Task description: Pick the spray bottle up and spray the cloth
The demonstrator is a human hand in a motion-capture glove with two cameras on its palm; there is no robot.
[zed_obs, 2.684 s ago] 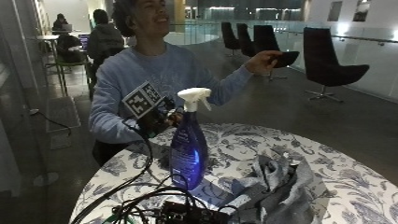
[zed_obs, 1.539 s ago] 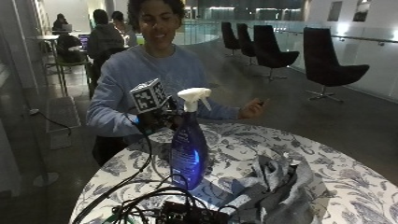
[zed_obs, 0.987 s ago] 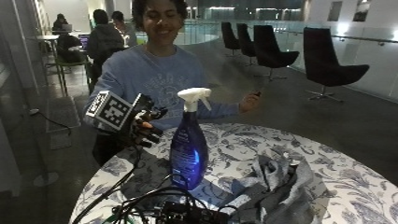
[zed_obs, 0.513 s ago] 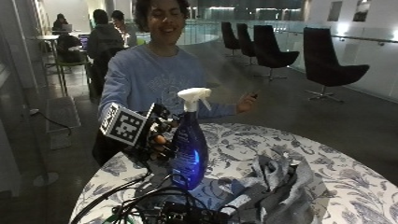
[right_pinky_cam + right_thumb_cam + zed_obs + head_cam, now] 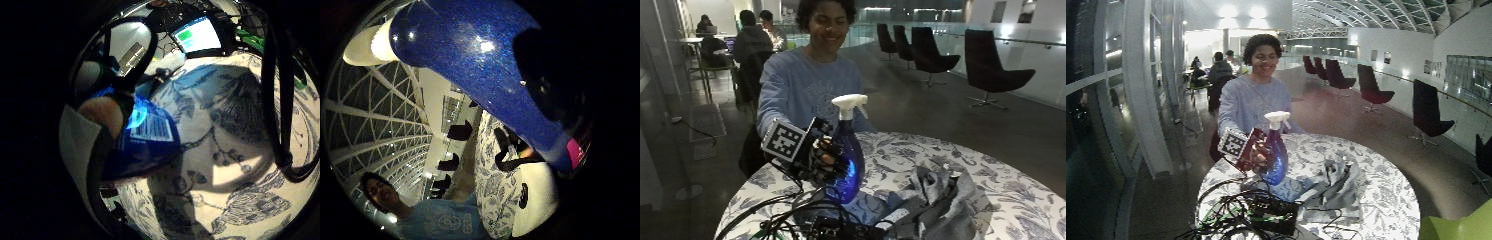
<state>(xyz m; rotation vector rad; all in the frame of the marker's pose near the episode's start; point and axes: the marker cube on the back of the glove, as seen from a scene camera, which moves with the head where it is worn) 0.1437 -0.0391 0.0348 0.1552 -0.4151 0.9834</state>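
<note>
Trouble, if it comes, will come from the grip being low: the gloved right hand (image 5: 821, 161) has its fingers curled round the fat lower body of the blue spray bottle (image 5: 845, 159), well below the white trigger head (image 5: 849, 105). From there no finger looks able to reach the trigger, so I would expect the hand to need a shift up to the neck, and the smooth, rounded bottle could slip or tip during that change. The bottle stands upright on the round patterned table (image 5: 1013, 200), near its edge at about 9 o'clock from the table's middle.

The grey cloth (image 5: 943, 200) lies crumpled on the table at about 3 o'clock from the bottle, close but not touching it as far as I can see. The nozzle points roughly that way, though a spray from this height might land partly on the tabletop instead.

At 6 o'clock from the bottle sits a tangle of black cables (image 5: 806, 220) and a dark box of gear, just beside the bottle's base; a swing of the bottle could snag them, and stray mist could wet them. The person's other hand is out of sight.
</note>
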